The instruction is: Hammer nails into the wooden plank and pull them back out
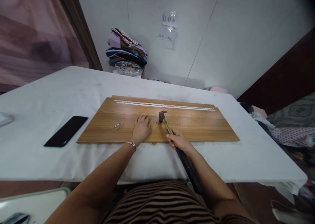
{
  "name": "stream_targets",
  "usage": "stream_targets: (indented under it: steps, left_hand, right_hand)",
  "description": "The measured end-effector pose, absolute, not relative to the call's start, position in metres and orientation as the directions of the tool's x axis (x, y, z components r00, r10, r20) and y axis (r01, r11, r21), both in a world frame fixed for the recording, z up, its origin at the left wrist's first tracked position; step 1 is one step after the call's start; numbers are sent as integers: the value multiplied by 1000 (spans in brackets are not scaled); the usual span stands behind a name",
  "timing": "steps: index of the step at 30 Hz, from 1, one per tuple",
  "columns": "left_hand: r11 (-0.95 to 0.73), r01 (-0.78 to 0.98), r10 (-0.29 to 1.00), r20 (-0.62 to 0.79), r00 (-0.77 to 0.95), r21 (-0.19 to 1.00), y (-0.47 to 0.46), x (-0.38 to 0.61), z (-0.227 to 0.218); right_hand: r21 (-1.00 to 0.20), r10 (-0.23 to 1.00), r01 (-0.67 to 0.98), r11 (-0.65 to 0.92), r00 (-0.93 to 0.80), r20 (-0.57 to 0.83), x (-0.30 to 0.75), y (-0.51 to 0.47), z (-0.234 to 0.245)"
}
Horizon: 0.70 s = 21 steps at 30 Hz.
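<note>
A wooden board [197, 127] lies flat on the white-covered table. My right hand [178, 140] grips a claw hammer [169, 129] by its shaft, with the dark handle end pointing back toward my body. The hammer's head is at the board's middle, beside a row of small dark nail heads or marks [176, 124]. Spread flat on the board just left of the hammer head is my left hand [142, 129], fingers stretched out. Several loose nails [118, 126] lie on the board's left part. Whether a nail stands under the hammer head is hidden.
Two long white measuring strips [164, 105] run along the board's far side. A black phone [66, 131] lies left of the board on the white table cover [98, 81]. Folded clothes [126, 53] are stacked against the wall. A white stool or chair [34, 201] stands at lower left.
</note>
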State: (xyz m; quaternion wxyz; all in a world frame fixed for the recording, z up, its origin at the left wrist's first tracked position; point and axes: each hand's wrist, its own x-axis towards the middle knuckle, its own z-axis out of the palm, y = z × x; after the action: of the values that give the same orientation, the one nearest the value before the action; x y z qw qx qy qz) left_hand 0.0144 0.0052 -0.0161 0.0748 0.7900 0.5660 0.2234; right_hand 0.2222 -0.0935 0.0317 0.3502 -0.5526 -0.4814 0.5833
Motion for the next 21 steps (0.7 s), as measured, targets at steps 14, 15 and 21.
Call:
stream_targets:
  steps: [14, 15, 21]
  left_hand:
    - [-357, 862, 926, 261, 274, 361, 5, 14, -14]
    - [-358, 862, 926, 257, 278, 360, 5, 14, -14]
    - [-345, 863, 931, 251, 265, 369, 5, 15, -13]
  right_hand:
    - [-951, 941, 123, -283, -156, -300, 222, -94, 33]
    - [-950, 940, 124, -286, -156, -303, 222, -94, 33]
    - [-943, 934, 123, -308, -151, -325, 222, -93, 37]
